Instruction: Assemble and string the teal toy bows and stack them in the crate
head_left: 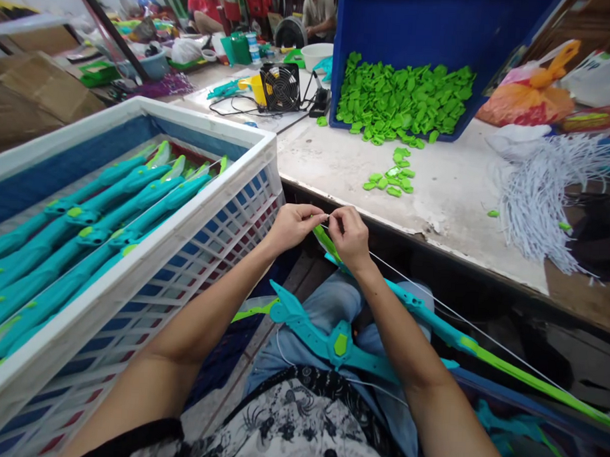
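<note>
My left hand and my right hand meet in front of me at the table's edge, fingers pinched close together. Between them they hold the end of a thin white string, by the green tip of a teal and green toy bow. That bow slants down to the right beneath my right forearm, the string stretched alongside it. A second teal bow with a green hexagonal piece lies across my lap, its loose string curving below. My fingers hide the exact spot where string meets tip.
To the left stands a white crate of teal bows. On the table, a blue bin lies tipped with green pieces spilling out. White strings bunch at right; a black fan stands behind. People sit far back.
</note>
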Demonstrator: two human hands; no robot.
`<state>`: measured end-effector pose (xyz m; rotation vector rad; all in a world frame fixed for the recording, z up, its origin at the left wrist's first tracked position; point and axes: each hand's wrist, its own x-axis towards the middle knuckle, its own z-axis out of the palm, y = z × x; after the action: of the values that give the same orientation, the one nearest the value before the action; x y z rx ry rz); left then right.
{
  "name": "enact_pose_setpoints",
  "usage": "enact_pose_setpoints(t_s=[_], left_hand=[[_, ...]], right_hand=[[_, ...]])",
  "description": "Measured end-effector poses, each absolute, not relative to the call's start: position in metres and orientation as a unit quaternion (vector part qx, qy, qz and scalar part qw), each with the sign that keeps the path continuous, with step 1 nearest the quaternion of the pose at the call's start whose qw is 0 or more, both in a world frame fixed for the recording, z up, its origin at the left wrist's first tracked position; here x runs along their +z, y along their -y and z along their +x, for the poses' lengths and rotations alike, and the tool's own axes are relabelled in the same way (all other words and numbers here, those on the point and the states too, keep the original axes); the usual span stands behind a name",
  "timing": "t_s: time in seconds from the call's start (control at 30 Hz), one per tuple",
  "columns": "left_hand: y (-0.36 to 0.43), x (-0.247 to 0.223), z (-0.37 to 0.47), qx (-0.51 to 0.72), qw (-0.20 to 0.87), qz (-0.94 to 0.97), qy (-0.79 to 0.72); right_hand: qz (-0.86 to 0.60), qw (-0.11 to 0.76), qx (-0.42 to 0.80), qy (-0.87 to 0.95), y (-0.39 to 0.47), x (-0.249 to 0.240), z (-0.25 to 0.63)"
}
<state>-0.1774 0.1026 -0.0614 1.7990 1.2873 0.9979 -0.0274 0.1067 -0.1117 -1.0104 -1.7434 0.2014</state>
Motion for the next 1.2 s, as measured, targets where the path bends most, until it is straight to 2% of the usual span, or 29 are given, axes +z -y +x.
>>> enact_pose_setpoints(t_s=[0.23, 0.33, 0.4, 0.5, 0.6, 0.67, 0.73, 0.83, 0.97, 1.1, 1.2], left_hand=[[-0.093, -0.063, -0.180, 0.451, 0.326, 0.672, -0.488], [-0.051, -0.079, -0.208, 0.494, 0.291, 0.581, -0.578], [-0.003, -0.103, -0.229, 0.472, 0.289, 0.507, -0.661], [0.073, -0.151, -0.248, 0.353, 0.389, 0.411, -0.745], [0.120, -0.192, -0.248, 0.251, 0.500, 0.367, -0.743], [0.127, -0.206, -0.241, 0.250, 0.512, 0.362, -0.738], [0.123, -0.210, -0.233, 0.270, 0.503, 0.358, -0.739], [0.113, -0.210, -0.223, 0.280, 0.521, 0.334, -0.734], [0.109, -0.212, -0.215, 0.284, 0.534, 0.322, -0.728], [0.116, -0.206, -0.220, 0.353, 0.579, 0.231, -0.698], [0.125, -0.187, -0.231, 0.414, 0.653, 0.096, -0.626]], right_hand=[[-0.449, 0.553, 0.052, 0.700, -0.106, -0.111, -0.026], [-0.461, 0.523, 0.038, 0.716, -0.097, -0.116, -0.010], [-0.497, 0.479, 0.017, 0.723, -0.098, -0.127, 0.007], [-0.568, 0.415, -0.012, 0.711, -0.107, -0.146, 0.035], [-0.584, 0.357, -0.029, 0.729, -0.116, -0.159, 0.057], [-0.566, 0.356, -0.045, 0.742, -0.114, -0.161, 0.061], [-0.546, 0.391, -0.057, 0.738, -0.106, -0.158, 0.052], [-0.494, 0.413, -0.004, 0.765, -0.080, -0.157, 0.013], [-0.364, 0.296, 0.140, 0.872, -0.035, -0.167, -0.068], [-0.244, 0.158, 0.170, 0.942, -0.006, -0.183, -0.136], [-0.256, 0.034, 0.188, 0.948, -0.005, -0.190, -0.155]])
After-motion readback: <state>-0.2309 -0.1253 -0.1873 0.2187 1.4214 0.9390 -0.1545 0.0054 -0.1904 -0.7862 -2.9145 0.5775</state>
